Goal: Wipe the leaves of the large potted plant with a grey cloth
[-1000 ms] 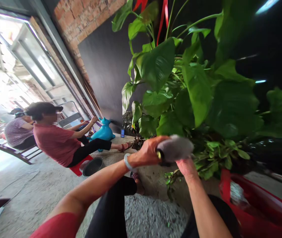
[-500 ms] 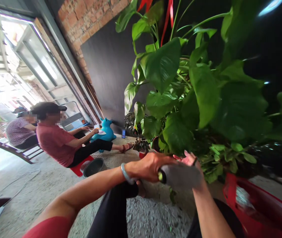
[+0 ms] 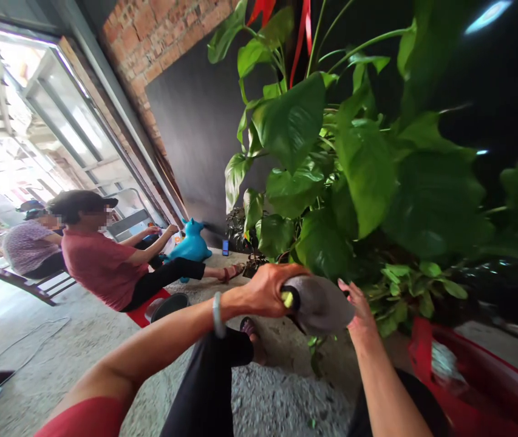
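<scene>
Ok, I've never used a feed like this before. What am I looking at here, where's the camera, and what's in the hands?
There is no machine: these are a person's own bare arms, filmed by a camera worn on their head, looking forward and down. The left hand, with a bangle on its wrist, grips the handle of a broad knife. The right hand is open, its palm against the blurred blade. Just behind them stands a big leafy plant, and a red basin sits at the lower right. The ground is rough concrete. To the left, another person in a red shirt sits on the floor.
</scene>
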`<state>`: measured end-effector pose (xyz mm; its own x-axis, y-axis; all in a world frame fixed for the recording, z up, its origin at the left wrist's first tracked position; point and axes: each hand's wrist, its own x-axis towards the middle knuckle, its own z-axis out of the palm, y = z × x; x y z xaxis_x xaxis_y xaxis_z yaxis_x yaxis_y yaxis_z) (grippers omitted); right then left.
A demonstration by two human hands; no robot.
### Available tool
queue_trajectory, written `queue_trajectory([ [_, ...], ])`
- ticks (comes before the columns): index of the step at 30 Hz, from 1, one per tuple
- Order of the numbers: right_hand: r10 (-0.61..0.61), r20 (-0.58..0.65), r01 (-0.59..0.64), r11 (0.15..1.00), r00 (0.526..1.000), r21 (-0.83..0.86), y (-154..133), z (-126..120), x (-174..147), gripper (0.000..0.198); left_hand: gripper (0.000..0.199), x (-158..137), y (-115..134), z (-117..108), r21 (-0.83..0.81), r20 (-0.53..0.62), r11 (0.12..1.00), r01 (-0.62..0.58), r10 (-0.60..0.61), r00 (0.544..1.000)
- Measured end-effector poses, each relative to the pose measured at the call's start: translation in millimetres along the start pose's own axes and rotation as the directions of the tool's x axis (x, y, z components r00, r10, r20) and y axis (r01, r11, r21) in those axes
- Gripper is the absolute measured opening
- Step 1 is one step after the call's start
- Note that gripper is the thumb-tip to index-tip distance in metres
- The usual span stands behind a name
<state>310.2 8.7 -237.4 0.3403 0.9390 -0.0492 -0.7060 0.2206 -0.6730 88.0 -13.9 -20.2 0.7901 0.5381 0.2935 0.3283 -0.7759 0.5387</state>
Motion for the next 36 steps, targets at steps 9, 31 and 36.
queue_trajectory([
  [9, 0.018, -0.002, -0.018, 0.995, 1.0, 0.094, -3, 4, -2, 0.027, 0.052, 34, -9, -15, 0.033, -0.495, 0.999, -0.004, 0.02, 0.868],
  [31, -0.025, -0.155, 0.063, 0.968, 0.988, 0.242, -34, -26, 20, 0.015, 0.057, -30, -54, 16, 0.104, 0.036, 0.968, 0.228, -0.233, 0.972],
  [36, -0.06, -0.107, 0.093, 0.939, 0.992, 0.33, -27, -20, 13, 0.02, 0.054, 34, -67, 5, 0.031, -0.455, 0.926, 0.377, -0.323, 0.83],
])
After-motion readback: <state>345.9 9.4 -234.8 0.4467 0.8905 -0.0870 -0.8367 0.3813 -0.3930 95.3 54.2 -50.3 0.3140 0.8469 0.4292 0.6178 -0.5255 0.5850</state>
